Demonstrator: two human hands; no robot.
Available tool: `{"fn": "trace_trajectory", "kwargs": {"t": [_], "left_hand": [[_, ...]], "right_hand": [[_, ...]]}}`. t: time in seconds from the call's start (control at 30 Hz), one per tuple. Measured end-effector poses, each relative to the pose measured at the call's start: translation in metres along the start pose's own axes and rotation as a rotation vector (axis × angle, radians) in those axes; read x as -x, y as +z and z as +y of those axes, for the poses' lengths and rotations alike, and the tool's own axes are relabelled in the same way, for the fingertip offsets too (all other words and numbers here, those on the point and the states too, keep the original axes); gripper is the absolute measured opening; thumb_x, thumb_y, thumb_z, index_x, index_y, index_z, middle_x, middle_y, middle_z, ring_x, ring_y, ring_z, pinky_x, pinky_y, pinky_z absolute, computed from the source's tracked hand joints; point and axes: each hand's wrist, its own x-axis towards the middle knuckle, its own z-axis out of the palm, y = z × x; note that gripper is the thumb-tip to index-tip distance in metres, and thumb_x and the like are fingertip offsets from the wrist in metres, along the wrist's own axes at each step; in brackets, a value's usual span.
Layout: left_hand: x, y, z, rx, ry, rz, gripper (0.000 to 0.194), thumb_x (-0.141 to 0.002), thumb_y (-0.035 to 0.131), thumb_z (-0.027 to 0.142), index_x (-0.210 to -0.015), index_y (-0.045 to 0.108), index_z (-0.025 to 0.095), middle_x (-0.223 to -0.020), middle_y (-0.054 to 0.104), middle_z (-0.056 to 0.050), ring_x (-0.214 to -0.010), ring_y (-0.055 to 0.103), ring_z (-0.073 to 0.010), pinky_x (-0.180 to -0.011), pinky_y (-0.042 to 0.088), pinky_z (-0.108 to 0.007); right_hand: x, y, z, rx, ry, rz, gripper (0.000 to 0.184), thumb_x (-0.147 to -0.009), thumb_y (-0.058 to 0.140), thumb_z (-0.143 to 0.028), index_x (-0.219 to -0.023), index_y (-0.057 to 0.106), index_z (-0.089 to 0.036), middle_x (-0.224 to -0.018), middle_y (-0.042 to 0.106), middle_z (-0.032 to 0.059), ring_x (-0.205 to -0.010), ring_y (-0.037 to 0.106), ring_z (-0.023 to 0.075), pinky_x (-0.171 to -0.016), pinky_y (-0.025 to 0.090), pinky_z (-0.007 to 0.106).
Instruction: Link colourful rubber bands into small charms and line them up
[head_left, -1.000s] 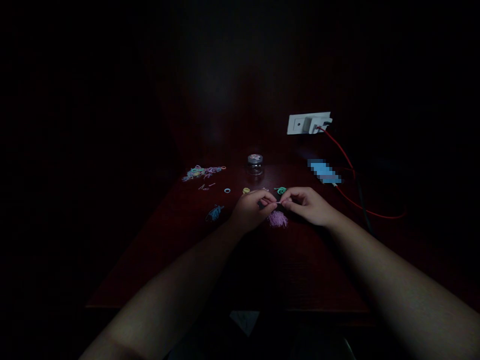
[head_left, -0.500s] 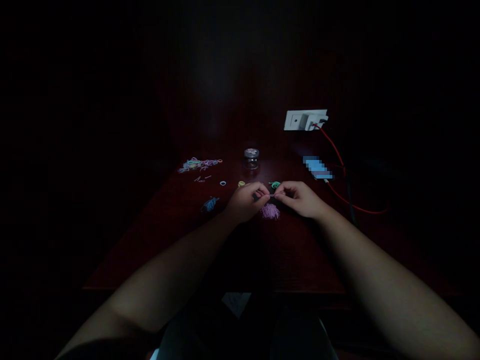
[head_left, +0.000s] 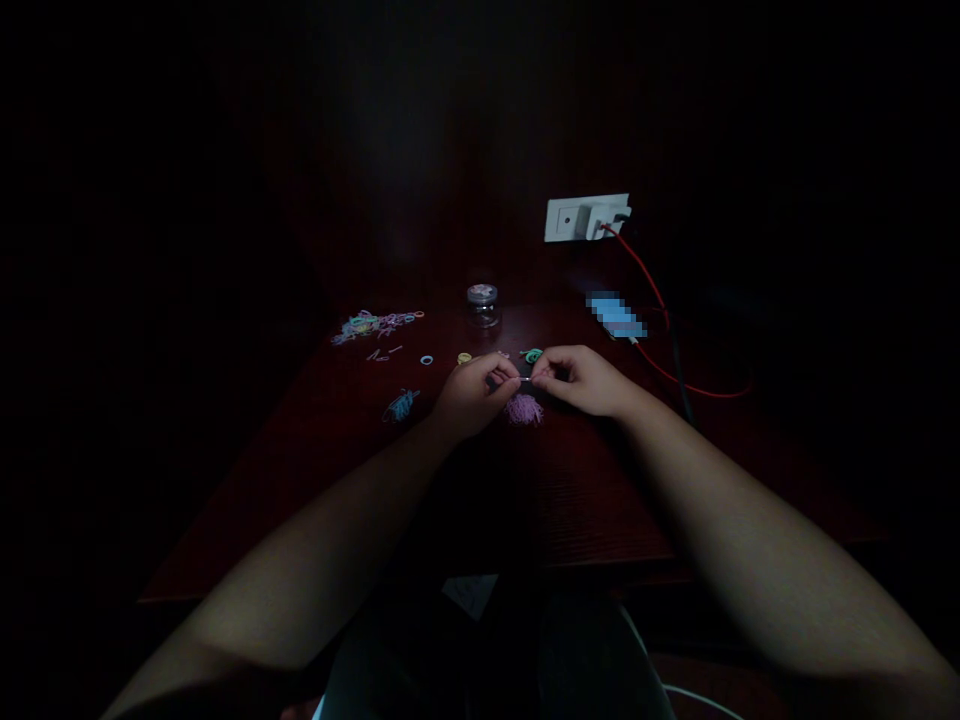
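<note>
At the far left of the dark red table (head_left: pixel 300 480), a loose multicoloured pile (head_left: pixel 371 326) of thin loops lies spread out, with a few loose strands (head_left: pixel 384 354) just on its near side. Closer to the person sits a blue bundle (head_left: pixel 402 406); beyond it, slightly to the right, is a small blue ring (head_left: pixel 427 360), then a yellow bundle (head_left: pixel 464 358). The left hand (head_left: pixel 476 395) pinches one end of a thin pale strand (head_left: pixel 526 379) between thumb and fingers. Behind this hand a lidded clear jar (head_left: pixel 482 305) stands upright. The strand spans the narrow gap between the hands, with a purple pile (head_left: pixel 523 409) on its near side and a green bundle (head_left: pixel 533 355) on its far side. The right hand (head_left: pixel 581 382) pinches the strand's other end, fingers curled. Past it, a white wall socket (head_left: pixel 564 220) holds a white plug (head_left: pixel 598 221), and a phone with a pixelated screen (head_left: pixel 616 315) lies on the table near the red cable (head_left: pixel 651 275) and a dark cable (head_left: pixel 679 365).
</note>
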Motion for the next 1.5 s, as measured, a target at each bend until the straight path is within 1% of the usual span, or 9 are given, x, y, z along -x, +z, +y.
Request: {"fn": "trace_trajectory", "kwargs": {"t": [0.3, 0.53, 0.73, 0.9, 1.07, 1.17, 1.3, 1.43, 1.5], "left_hand": [[-0.001, 0.001, -0.003, -0.016, -0.062, -0.028, 0.012, -0.080, 0.060, 0.030, -0.081, 0.063, 0.019, -0.077, 0.066, 0.000, -0.066, 0.057, -0.0118, -0.060, 0.044, -0.023], [0.002, 0.002, -0.007, -0.028, -0.082, -0.017, 0.014, -0.079, 0.061, 0.033, -0.087, 0.064, 0.021, -0.080, 0.067, -0.001, -0.070, 0.061, -0.0139, -0.061, 0.046, -0.025], [0.002, 0.002, -0.005, -0.025, -0.097, -0.027, 0.015, -0.079, 0.061, 0.034, -0.084, 0.065, 0.020, -0.076, 0.066, 0.000, -0.065, 0.060, -0.0131, -0.059, 0.046, -0.024], [0.002, 0.001, -0.004, -0.040, -0.069, -0.028, 0.015, -0.080, 0.060, 0.033, -0.084, 0.065, 0.020, -0.077, 0.066, 0.000, -0.067, 0.059, -0.0124, -0.060, 0.045, -0.024], [0.001, 0.001, -0.004, -0.028, -0.063, -0.020, 0.013, -0.079, 0.061, 0.031, -0.083, 0.065, 0.019, -0.076, 0.065, 0.000, -0.065, 0.057, -0.0113, -0.058, 0.045, -0.023], [0.001, 0.000, -0.002, -0.032, -0.063, -0.025, 0.013, -0.079, 0.060, 0.030, -0.083, 0.065, 0.018, -0.075, 0.065, 0.000, -0.064, 0.057, -0.0114, -0.058, 0.045, -0.023], [0.002, 0.000, -0.001, -0.032, -0.078, -0.033, 0.014, -0.079, 0.060, 0.031, -0.083, 0.065, 0.018, -0.075, 0.065, -0.001, -0.066, 0.058, -0.0123, -0.058, 0.045, -0.024], [0.002, 0.000, -0.001, -0.030, -0.076, -0.033, 0.015, -0.079, 0.060, 0.032, -0.083, 0.065, 0.018, -0.075, 0.065, -0.001, -0.066, 0.058, -0.0121, -0.058, 0.045, -0.023], [0.002, 0.000, -0.001, -0.029, -0.071, -0.035, 0.014, -0.079, 0.061, 0.031, -0.083, 0.065, 0.018, -0.075, 0.065, -0.001, -0.066, 0.058, -0.0118, -0.058, 0.044, -0.023]], "right_hand": [[0.000, 0.002, -0.008, -0.046, -0.002, 0.018, 0.014, -0.081, 0.056, -0.025, -0.079, 0.063, -0.012, -0.067, 0.057, 0.0008, -0.061, 0.050, 0.0102, -0.058, 0.040, 0.022], [0.003, -0.013, -0.001, 0.128, 0.017, 0.007, 0.010, -0.079, 0.054, -0.019, -0.079, 0.062, -0.014, -0.070, 0.060, 0.0012, -0.063, 0.052, 0.0100, -0.060, 0.039, 0.021], [0.011, -0.040, 0.000, 0.336, 0.225, -0.012, 0.004, -0.074, 0.056, -0.015, -0.073, 0.061, -0.016, -0.069, 0.065, 0.0030, -0.061, 0.055, 0.0119, -0.059, 0.039, 0.022], [0.016, -0.054, -0.002, 0.427, 0.347, 0.010, 0.003, -0.072, 0.060, -0.016, -0.074, 0.062, -0.017, -0.080, 0.070, 0.0057, -0.072, 0.062, 0.0155, -0.066, 0.044, 0.023], [0.018, -0.059, -0.003, 0.363, 0.446, -0.037, 0.003, -0.071, 0.062, -0.016, -0.068, 0.062, -0.018, -0.086, 0.071, 0.0049, -0.081, 0.065, 0.0165, -0.071, 0.047, 0.023], [0.018, -0.057, 0.001, 0.339, 0.455, -0.048, 0.005, -0.068, 0.064, -0.015, -0.066, 0.063, -0.018, -0.076, 0.070, 0.0038, -0.076, 0.064, 0.0172, -0.070, 0.047, 0.026], [0.018, -0.054, 0.011, 0.355, 0.451, -0.096, 0.005, -0.065, 0.069, -0.015, -0.064, 0.066, -0.019, -0.060, 0.064, 0.0021, -0.060, 0.059, 0.0162, -0.060, 0.043, 0.028], [0.019, -0.054, 0.020, 0.330, 0.469, -0.200, 0.005, -0.063, 0.070, -0.015, -0.064, 0.068, -0.020, -0.060, 0.064, 0.0007, -0.054, 0.056, 0.0146, -0.053, 0.040, 0.028], [0.020, -0.056, 0.021, 0.315, 0.460, -0.173, 0.001, -0.065, 0.069, -0.018, -0.066, 0.068, -0.019, -0.062, 0.065, 0.0013, -0.054, 0.055, 0.0138, -0.053, 0.039, 0.027]]}}
